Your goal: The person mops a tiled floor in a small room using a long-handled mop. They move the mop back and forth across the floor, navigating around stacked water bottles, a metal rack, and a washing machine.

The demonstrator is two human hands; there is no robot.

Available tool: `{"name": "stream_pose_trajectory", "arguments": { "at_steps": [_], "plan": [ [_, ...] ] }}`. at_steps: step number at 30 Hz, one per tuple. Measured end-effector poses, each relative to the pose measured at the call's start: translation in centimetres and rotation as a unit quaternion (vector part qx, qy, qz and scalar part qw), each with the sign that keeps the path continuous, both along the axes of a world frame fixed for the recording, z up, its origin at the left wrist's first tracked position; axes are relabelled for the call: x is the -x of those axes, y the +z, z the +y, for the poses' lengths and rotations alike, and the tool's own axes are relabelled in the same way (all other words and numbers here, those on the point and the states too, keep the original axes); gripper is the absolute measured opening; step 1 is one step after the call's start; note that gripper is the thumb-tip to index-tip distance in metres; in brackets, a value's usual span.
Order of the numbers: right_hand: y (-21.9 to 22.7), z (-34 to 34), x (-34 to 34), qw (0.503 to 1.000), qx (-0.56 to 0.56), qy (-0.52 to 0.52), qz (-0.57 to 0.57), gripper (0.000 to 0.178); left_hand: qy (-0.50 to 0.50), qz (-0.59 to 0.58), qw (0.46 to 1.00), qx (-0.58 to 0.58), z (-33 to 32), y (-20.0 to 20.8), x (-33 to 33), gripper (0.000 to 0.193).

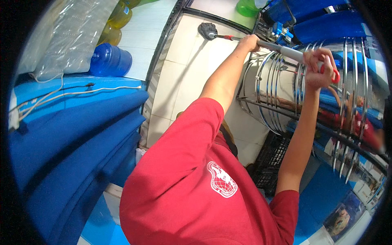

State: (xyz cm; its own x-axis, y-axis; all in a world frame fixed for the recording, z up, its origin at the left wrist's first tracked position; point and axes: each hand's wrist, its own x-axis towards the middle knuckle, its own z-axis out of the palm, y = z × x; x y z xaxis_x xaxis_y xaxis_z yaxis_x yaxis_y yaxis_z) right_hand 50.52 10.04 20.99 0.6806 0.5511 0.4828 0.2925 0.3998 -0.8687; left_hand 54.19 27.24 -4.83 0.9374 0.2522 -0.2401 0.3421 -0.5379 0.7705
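A mop [281,50] with a grey and white handle stretches from upper right toward the left. Its dark grey head [207,30] is on the pale tiled floor, past a red section of the handle. Partway along the shaft, my left hand [249,43] is wrapped round it. My right hand [317,68] grips the upper end, beside a red end piece [336,76]; its fingers are curled. Both arms reach forward from red sleeves.
Shiny ribbed metal tanks [281,77] stand close on the right, with a black crate [269,163] below. To the left are a blue water jug [110,60], loose cables [81,93] and a draped blue cloth [77,147]. Blue cylinders [330,26] lie at the upper right.
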Motion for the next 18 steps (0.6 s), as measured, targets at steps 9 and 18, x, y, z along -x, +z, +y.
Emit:
{"name": "stream_pose_trajectory", "arguments": {
  "at_steps": [9,18],
  "plan": [
    [5.4,12.8,2.4,0.995,-0.058,0.079,0.004,0.031,0.208,-0.065,0.974,0.060,6.2,6.6,11.0,0.033],
    [9.2,27.2,8.2,0.974,-0.010,0.228,0.015,0.014,0.418,-0.074,0.904,0.055,9.4,8.6,22.6,0.038]
  ]
}}
